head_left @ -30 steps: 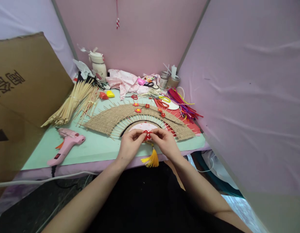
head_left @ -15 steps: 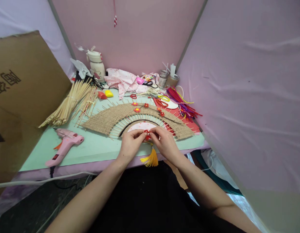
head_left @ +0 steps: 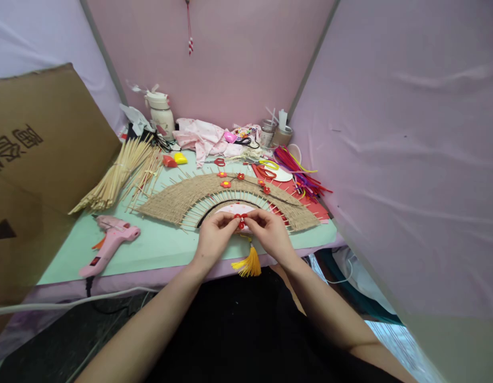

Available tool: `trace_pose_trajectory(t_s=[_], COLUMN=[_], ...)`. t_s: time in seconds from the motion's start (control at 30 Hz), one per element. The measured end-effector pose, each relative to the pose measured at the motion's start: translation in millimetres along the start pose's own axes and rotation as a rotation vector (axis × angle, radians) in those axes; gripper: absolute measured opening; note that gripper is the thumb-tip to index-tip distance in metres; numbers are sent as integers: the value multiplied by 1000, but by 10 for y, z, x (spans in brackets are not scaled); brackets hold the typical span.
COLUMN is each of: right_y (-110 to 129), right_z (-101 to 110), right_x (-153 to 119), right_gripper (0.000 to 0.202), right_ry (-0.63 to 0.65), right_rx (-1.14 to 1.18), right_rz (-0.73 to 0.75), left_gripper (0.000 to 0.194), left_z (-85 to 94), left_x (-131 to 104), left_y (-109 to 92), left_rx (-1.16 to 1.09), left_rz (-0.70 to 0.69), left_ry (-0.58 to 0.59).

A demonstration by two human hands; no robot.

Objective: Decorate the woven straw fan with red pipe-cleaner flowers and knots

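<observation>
Just past the yellow tassel (head_left: 249, 263), your left hand (head_left: 213, 235) and right hand (head_left: 272, 235) pinch between thumbs and fingers a small red flower (head_left: 241, 225), round-petalled and white-centred, before the woven tan fan (head_left: 178, 199) with its orange-red blossoms (head_left: 226, 184).

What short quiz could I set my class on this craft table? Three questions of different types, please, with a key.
1. Multiple choice: which hand grips the red ornament? A) left only B) right only C) both
2. True or false: in the picture, the glue gun lies left of the fan.
3. Fill in the blank: the tassel near the table's front edge is ____ in colour.

Key:
1. C: the left hand and right hand both grip it.
2. True.
3. Yellow.
</observation>
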State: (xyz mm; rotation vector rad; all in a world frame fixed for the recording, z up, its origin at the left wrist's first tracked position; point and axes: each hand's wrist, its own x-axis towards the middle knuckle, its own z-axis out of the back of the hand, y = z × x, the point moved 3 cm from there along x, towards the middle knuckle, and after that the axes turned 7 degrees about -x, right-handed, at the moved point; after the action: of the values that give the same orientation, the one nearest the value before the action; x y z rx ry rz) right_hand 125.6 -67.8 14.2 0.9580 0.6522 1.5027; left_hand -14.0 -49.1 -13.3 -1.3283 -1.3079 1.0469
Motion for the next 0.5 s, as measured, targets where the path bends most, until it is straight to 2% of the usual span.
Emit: trace_pose_trajectory(t_s=[0.13,0.23,0.3,0.4,0.43,0.5], right_y=[24,-1,-33,-71,-70,-44], right_z=[20,11,19,88,117,162], right_x=[-11,29,86,177,197,213], right_gripper=[12,11,11,12,12,13], right_ry=[4,29,51,53,56,90], right_rx=[-173,-240,-171,49,114,192], right_rz=[33,38,14,-90,-124,-163], left_gripper=[14,13,15,27,31,34], left_z=[-7,-17,0,54,73,97], left_x=[-38,-48,-15,57,76,99], left_y=[-76,-105,-85,-53,-60,-105], left_rx=[253,347,282,43,4,43], left_rz=[-122,-193,-133,29,45,-15], left_ry=[34,17,23,84,109,151])
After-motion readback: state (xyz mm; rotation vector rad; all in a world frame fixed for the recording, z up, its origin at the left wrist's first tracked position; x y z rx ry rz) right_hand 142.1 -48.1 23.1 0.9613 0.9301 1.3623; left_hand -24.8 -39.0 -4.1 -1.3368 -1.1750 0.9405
